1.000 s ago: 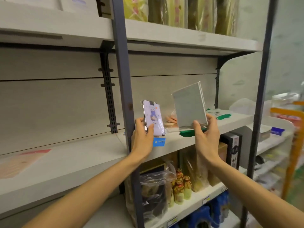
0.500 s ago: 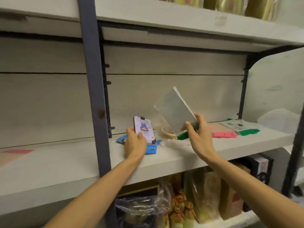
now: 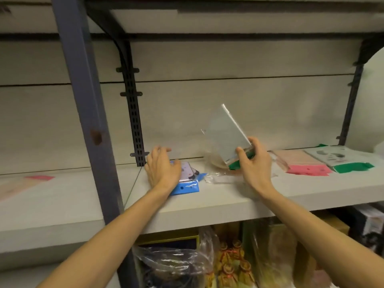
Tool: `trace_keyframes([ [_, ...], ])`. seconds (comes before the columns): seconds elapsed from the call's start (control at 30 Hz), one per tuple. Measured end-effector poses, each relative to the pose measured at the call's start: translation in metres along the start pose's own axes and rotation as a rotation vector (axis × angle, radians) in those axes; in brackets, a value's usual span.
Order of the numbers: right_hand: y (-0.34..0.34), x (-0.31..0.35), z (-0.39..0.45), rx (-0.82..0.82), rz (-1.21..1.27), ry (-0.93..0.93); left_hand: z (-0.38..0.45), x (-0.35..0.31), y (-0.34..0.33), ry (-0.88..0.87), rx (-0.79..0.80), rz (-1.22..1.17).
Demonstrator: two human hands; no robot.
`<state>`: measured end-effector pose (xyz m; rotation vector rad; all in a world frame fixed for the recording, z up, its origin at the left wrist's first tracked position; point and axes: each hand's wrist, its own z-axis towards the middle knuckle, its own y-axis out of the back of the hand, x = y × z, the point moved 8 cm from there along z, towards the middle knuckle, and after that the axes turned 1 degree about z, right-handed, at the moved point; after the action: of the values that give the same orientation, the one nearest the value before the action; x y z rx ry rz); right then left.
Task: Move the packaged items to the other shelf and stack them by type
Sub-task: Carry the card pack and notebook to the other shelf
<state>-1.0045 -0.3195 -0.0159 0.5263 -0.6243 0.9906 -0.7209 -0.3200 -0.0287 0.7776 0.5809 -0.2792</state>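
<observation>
I see my left hand (image 3: 163, 170) stretched forward at about 9 o'clock of centre, palm down, fingers spread and relaxed over the phone-case packet (image 3: 188, 173), gripping nothing; the packet lies flat on the shelf (image 3: 228, 201) atop a blue-headed pack (image 3: 186, 188). My right hand (image 3: 254, 163), at 3 o'clock from the left, pinches the lower corner of a pale flat packet (image 3: 225, 136) between thumb and fingers, tilted up toward 11 o'clock. Pink-headed (image 3: 303, 164) and green-headed (image 3: 342, 161) packs lie flat further toward 3 o'clock.
</observation>
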Motion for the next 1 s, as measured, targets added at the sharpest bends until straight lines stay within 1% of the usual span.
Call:
trace_keyframes([
  [0.03, 0.006, -0.006, 0.006, -0.005, 0.062, -0.038, 0.003, -0.014, -0.002, -0.051, -0.018, -0.016],
  [0.1, 0.019, -0.017, 0.018, -0.009, 0.198, -0.137, 0.006, -0.046, -0.013, -0.15, -0.003, -0.049],
  [0.17, 0.041, -0.02, 0.031, -0.004, 0.198, -0.118, 0.004, -0.087, -0.03, -0.272, 0.024, -0.06],
  [0.27, 0.083, -0.028, 0.052, -0.007, 0.056, 0.005, -0.005, -0.148, -0.056, -0.45, 0.053, -0.065],
  [0.37, 0.133, -0.046, 0.078, -0.051, -0.114, 0.097, -0.021, -0.208, -0.086, -0.572, 0.091, -0.096],
  [0.47, 0.181, -0.073, 0.099, -0.067, -0.3, 0.155, -0.044, -0.261, -0.125, -0.683, 0.171, -0.112],
  [0.53, 0.211, -0.091, 0.107, -0.092, -0.414, 0.185, -0.058, -0.288, -0.157, -0.755, 0.244, -0.05],
  [0.6, 0.237, -0.108, 0.115, -0.107, -0.556, 0.227, -0.068, -0.308, -0.191, -0.777, 0.33, 0.032],
  [0.67, 0.256, -0.126, 0.123, -0.088, -0.703, 0.275, -0.076, -0.32, -0.221, -0.769, 0.413, 0.099],
  [0.73, 0.269, -0.148, 0.135, -0.037, -0.814, 0.276, -0.08, -0.331, -0.245, -0.75, 0.434, 0.129],
  [0.87, 0.269, -0.186, 0.151, 0.193, -1.067, 0.28, -0.088, -0.355, -0.282, -0.744, 0.46, 0.166],
  [0.93, 0.267, -0.202, 0.151, 0.297, -1.107, 0.261, -0.09, -0.365, -0.296, -0.74, 0.455, 0.2],
  [1.0, 0.267, -0.215, 0.148, 0.353, -1.066, 0.262, -0.091, -0.374, -0.306, -0.731, 0.44, 0.228],
])
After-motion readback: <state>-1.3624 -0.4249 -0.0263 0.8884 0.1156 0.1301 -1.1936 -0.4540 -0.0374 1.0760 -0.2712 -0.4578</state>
